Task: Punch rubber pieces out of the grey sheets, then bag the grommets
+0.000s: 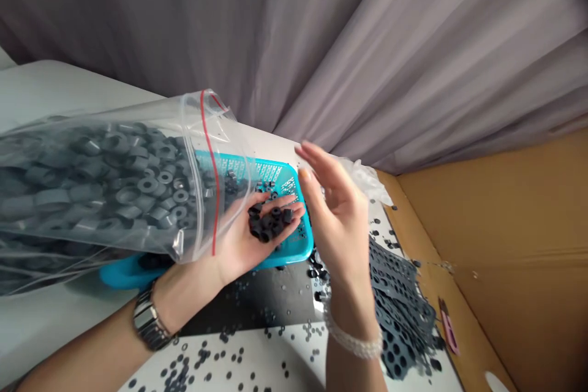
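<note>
Palm up, my left hand carries a small heap of black ring-shaped spacers over a blue perforated basket. A clear zip bag with a red seal line, full of dark grey rings, lies along the left, its mouth overlapping the base of this hand. Just to the right, my right hand is raised beside the basket's right end, thumb and fingers apart, with nothing in it. More black pieces lie inside the basket, partly hidden by my left hand and the bag.
Small black discs are scattered over the white table and a black sheet. Punched dark foam sheets are piled at the right. Beyond them, a pink-handled cutter lies on cardboard. A grey curtain hangs behind.
</note>
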